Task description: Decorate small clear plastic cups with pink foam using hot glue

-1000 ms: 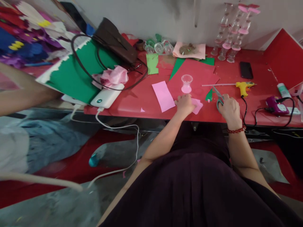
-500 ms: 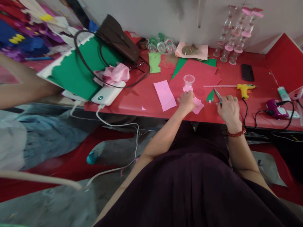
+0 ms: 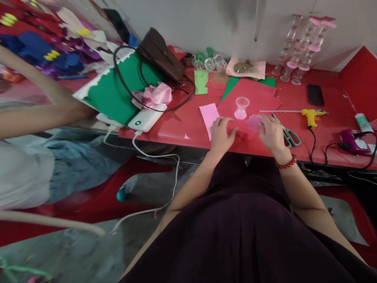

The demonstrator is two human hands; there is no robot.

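My left hand (image 3: 221, 135) hovers at the table's front edge with thumb and fingers apart, nothing seen between them. My right hand (image 3: 271, 133) pinches a small piece of pink paper (image 3: 254, 122), which is blurred. Between and beyond my hands a clear plastic cup piece with a pink base (image 3: 241, 108) stands on the red table (image 3: 182, 125). A pink paper rectangle (image 3: 209, 114) lies beside my left hand, partly behind it. Grey-green scissors (image 3: 291, 135) rest right of my right hand.
A yellow glue gun (image 3: 311, 117), a black phone (image 3: 315, 95) and joined plastic cups (image 3: 304, 47) are at the right. A brown bag (image 3: 160, 55), a white power bank (image 3: 147, 118) and another person's arm (image 3: 44, 106) are at the left.
My right hand has let go of the scissors and moved left to the pink paper. My left hand has moved left and opened. The green scrap no longer shows.
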